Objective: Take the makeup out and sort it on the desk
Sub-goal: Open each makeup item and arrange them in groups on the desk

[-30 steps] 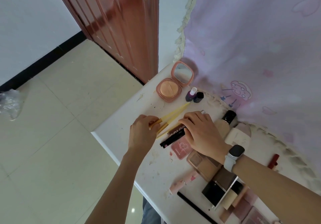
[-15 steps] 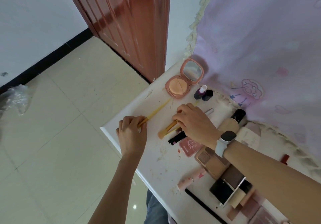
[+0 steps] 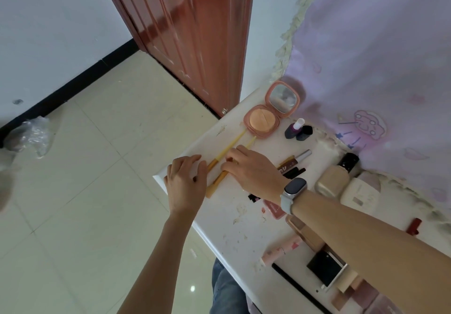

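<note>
Two slim yellow brushes (image 3: 225, 151) with long tapered handles lie side by side near the far left corner of the smooth white desk (image 3: 240, 228), whose top is scuffed and flecked with crumbs. The left hand (image 3: 186, 182) rests at the desk's edge with its fingers loosely bent, the tips touching the nearer end of the left brush; whether they pinch it I cannot tell. The right hand (image 3: 252, 169) lies over the other brush, fingers curled down onto its handle, and a grey smartwatch (image 3: 292, 189) sits on that wrist. Just beyond the brush tips stands one open pink compact (image 3: 271, 110), rounded-square, with a mirror in its raised lid and an orange puff in its base. To its right are two small dark nail-polish bottles (image 3: 299, 130), one with a white neck. Further right lie two beige foundation bottles (image 3: 341, 179), glossy, one with a black cap. One pink tube (image 3: 280, 250) and one thin black pencil (image 3: 300, 289) lie near the front edge, beside flat palettes (image 3: 341, 279) partly hidden under the forearm. A lilac printed cloth (image 3: 378, 57) hangs behind.
</note>
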A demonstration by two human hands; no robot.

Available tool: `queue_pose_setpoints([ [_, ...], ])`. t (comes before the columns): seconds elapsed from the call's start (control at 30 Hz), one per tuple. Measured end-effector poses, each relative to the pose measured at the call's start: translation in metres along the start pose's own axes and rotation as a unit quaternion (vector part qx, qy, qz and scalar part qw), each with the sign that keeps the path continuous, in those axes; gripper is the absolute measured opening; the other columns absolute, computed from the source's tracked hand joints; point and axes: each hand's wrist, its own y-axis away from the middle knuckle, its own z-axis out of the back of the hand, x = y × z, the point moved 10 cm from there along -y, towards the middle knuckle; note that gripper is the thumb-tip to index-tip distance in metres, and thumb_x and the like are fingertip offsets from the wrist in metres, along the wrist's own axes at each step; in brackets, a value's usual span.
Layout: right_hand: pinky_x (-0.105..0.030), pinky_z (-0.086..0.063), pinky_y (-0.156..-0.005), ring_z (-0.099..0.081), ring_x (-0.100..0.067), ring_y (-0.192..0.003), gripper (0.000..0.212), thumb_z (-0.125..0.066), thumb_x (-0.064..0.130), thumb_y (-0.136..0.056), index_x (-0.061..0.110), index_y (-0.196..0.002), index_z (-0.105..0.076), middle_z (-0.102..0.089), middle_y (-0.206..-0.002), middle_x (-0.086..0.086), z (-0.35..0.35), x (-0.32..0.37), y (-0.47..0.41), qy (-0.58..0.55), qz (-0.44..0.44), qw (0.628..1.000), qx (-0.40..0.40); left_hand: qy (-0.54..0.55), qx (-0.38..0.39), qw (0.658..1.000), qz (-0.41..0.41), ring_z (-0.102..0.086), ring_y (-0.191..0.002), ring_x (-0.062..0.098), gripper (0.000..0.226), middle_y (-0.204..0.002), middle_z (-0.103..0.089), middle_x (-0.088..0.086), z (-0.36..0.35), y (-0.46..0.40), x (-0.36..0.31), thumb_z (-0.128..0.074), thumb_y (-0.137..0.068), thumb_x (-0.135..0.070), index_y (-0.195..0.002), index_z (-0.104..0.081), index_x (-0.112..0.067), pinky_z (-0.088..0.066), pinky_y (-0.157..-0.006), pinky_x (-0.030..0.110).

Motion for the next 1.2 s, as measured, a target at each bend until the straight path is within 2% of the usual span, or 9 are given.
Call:
queue_pose_setpoints([
  [0.17, -0.029, -0.049, -0.066, -0.053, -0.024, -0.094, 0.022, -0.052, 0.003, -0.089, 0.004, -0.109, -0.062, -0.056, -0.108, -0.012, -0.011, -0.004, 0.004, -0.025, -0.019, 0.999, 0.02, -0.067, 0.025, 0.994, -0.077, -0.051, -0.106, 0.029, 0.03, -0.109, -0.062, 0.005, -0.005, 0.017, -0.005, -0.072, -0.078, -0.019, -0.107, -0.067, -0.012, -0.035, -0.089, 0.036],
  [0.3, -0.022, -0.044, -0.06, -0.056, -0.022, -0.083, 0.007, -0.062, 0.005, -0.083, 0.005, -0.089, -0.064, -0.058, -0.093, -0.009, 0.011, -0.024, 0.025, -0.03, -0.041, 0.999, -0.012, -0.087, 0.028, 0.991, -0.094, -0.05, -0.109, 0.028, 0.043, -0.114, -0.06, 0.004, -0.009, 0.021, -0.004, -0.075, -0.074, -0.026, -0.114, -0.063, -0.014, -0.035, -0.091, 0.039],
  [0.37, -0.026, -0.044, -0.064, -0.054, -0.022, -0.082, 0.005, -0.061, 0.01, -0.085, 0.006, -0.083, -0.064, -0.058, -0.088, -0.006, 0.011, -0.034, 0.033, -0.005, -0.03, 0.999, 0.026, -0.086, 0.02, 0.991, -0.096, -0.051, -0.109, 0.03, 0.048, -0.116, -0.06, 0.006, -0.01, 0.023, -0.004, -0.076, -0.073, -0.029, -0.116, -0.062, -0.013, -0.036, -0.091, 0.042],
  [0.53, -0.018, -0.031, -0.071, -0.041, -0.013, -0.095, 0.019, -0.047, 0.025, -0.094, 0.014, -0.092, -0.062, -0.053, -0.099, 0.002, -0.002, -0.067, 0.042, 0.013, -0.061, 0.991, 0.121, -0.131, 0.034, 0.984, -0.117, -0.046, -0.121, 0.035, 0.068, -0.128, -0.054, 0.012, -0.018, 0.034, -0.005, -0.079, -0.066, -0.04, -0.123, -0.056, -0.011, -0.031, -0.1, 0.05],
  [0.73, -0.025, -0.039, -0.07, -0.039, -0.012, -0.092, 0.013, -0.048, 0.023, -0.092, 0.014, -0.086, -0.055, -0.048, -0.092, 0.005, -0.014, -0.061, 0.03, 0.03, -0.037, 0.976, 0.211, -0.153, 0.031, 0.979, -0.129, -0.041, -0.126, 0.039, 0.067, -0.133, -0.049, 0.017, -0.02, 0.037, -0.003, -0.078, -0.069, -0.034, -0.127, -0.054, -0.012, -0.031, -0.102, 0.053],
  [0.93, -0.02, -0.027, -0.067, -0.037, -0.011, -0.09, 0.012, -0.04, 0.021, -0.094, 0.016, -0.086, -0.048, -0.046, -0.093, 0.004, -0.031, -0.044, 0.023, 0.08, 0.018, 0.959, 0.271, -0.161, 0.034, 0.978, -0.127, -0.04, -0.128, 0.039, 0.069, -0.135, -0.048, 0.017, -0.022, 0.038, -0.003, -0.076, -0.071, -0.036, -0.129, -0.051, -0.008, -0.029, -0.104, 0.053],
  [1.03, -0.022, -0.029, -0.071, -0.041, -0.013, -0.088, 0.023, -0.033, 0.021, -0.095, 0.011, -0.09, -0.052, -0.051, -0.095, 0.0, -0.023, -0.031, 0.019, 0.142, 0.068, 0.961, 0.228, -0.157, 0.035, 0.98, -0.119, -0.04, -0.128, 0.038, 0.074, -0.135, -0.048, 0.016, -0.022, 0.037, 0.0, -0.076, -0.071, -0.037, -0.131, -0.048, -0.005, -0.029, -0.105, 0.052],
  [1.13, -0.029, -0.044, -0.062, -0.051, -0.021, -0.073, 0.018, -0.042, 0.012, -0.086, 0.004, -0.077, -0.055, -0.056, -0.079, -0.006, 0.024, -0.004, 0.015, 0.079, 0.11, 0.99, 0.049, -0.154, 0.035, 0.981, -0.114, -0.04, -0.129, 0.036, 0.075, -0.136, -0.049, 0.014, -0.022, 0.037, 0.003, -0.076, -0.071, -0.039, -0.131, -0.047, -0.005, -0.03, -0.105, 0.051],
  [1.2, -0.027, -0.045, -0.054, -0.052, -0.019, -0.066, 0.011, -0.049, 0.009, -0.083, 0.002, -0.076, -0.055, -0.056, -0.073, -0.005, 0.057, -0.001, 0.021, -0.023, 0.075, 0.993, -0.083, -0.153, 0.034, 0.981, -0.113, -0.04, -0.129, 0.035, 0.076, -0.135, -0.049, 0.013, -0.022, 0.036, 0.004, -0.076, -0.07, -0.04, -0.131, -0.048, -0.005, -0.029, -0.105, 0.049],
])
